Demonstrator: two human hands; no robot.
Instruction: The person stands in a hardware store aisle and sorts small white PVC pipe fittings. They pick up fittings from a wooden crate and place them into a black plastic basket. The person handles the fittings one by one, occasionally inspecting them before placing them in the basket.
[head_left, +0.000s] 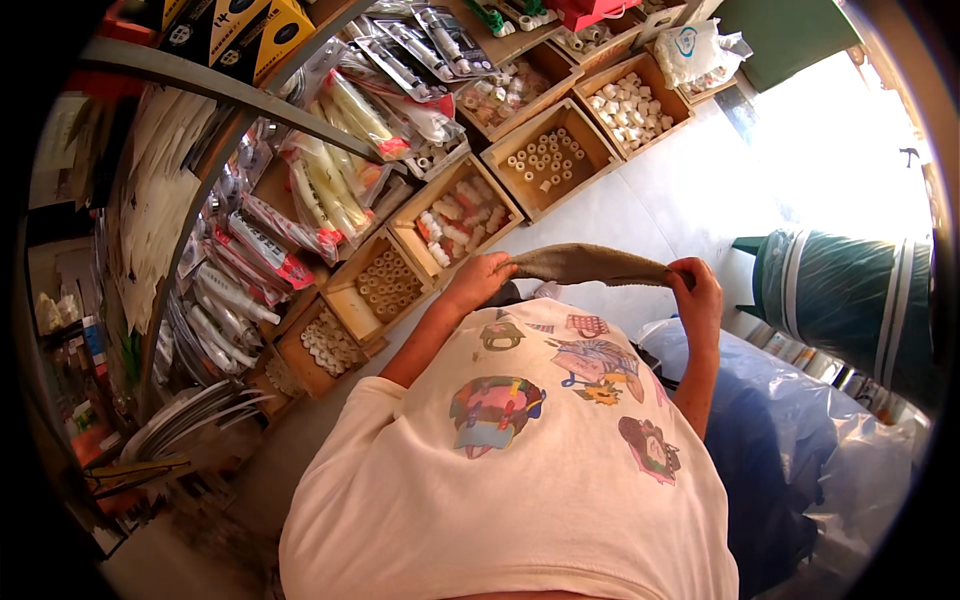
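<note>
A brown cloth (589, 264) is stretched between my two hands, beyond the front of my printed shirt. My left hand (486, 276) pinches its left end, with the fingers closed on the fabric. At the other end, my right hand (696, 283) grips the cloth's edge between thumb and fingers. The cloth's middle hangs free and bows slightly away from me. Close beyond my left hand stands a wooden box of white and orange plastic fittings (457, 217).
Wooden boxes of pipe fittings (551, 157) run diagonally along the shelving. Packaged hoses (322, 180) crowd the left, below a metal shelf bar (225, 90). At the right are a green plastic-wrapped roll (840, 300) and a blue plastic-covered stack (780, 420).
</note>
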